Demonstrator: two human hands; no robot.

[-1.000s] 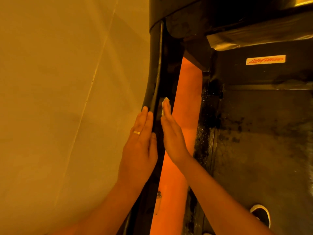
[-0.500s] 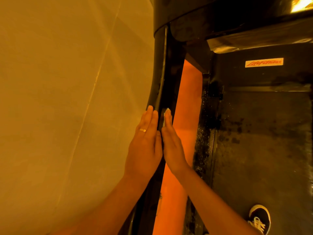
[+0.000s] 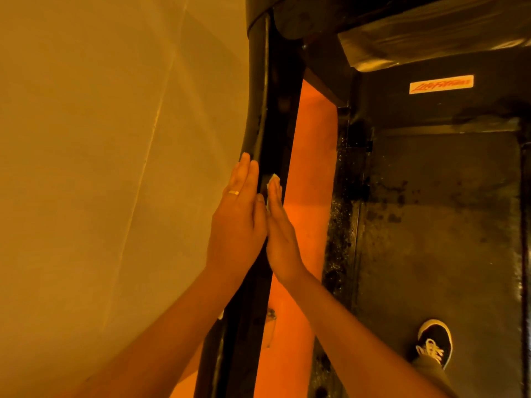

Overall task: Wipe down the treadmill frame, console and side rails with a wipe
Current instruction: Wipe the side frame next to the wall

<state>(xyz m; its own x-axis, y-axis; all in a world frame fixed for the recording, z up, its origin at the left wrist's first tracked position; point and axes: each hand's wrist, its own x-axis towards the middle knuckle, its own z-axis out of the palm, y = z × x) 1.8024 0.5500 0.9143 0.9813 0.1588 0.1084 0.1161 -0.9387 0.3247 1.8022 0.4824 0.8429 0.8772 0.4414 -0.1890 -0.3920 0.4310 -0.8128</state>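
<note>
Left hand [image 3: 237, 222] is laid flat on frame upright [image 3: 281, 116], fingers straight, nothing grasped. Wipe [image 3: 273, 178], seen at 12 o'clock of right hand [image 3: 283, 234], is pressed under its straight fingers.

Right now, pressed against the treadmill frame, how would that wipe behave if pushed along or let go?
Probably floppy: the wipe shows only as a thin crumpled edge beyond the flat right hand. Likely very light, since straight fingers alone pin it to the black frame; released, it would probably fall. It should slide, not roll.
</note>
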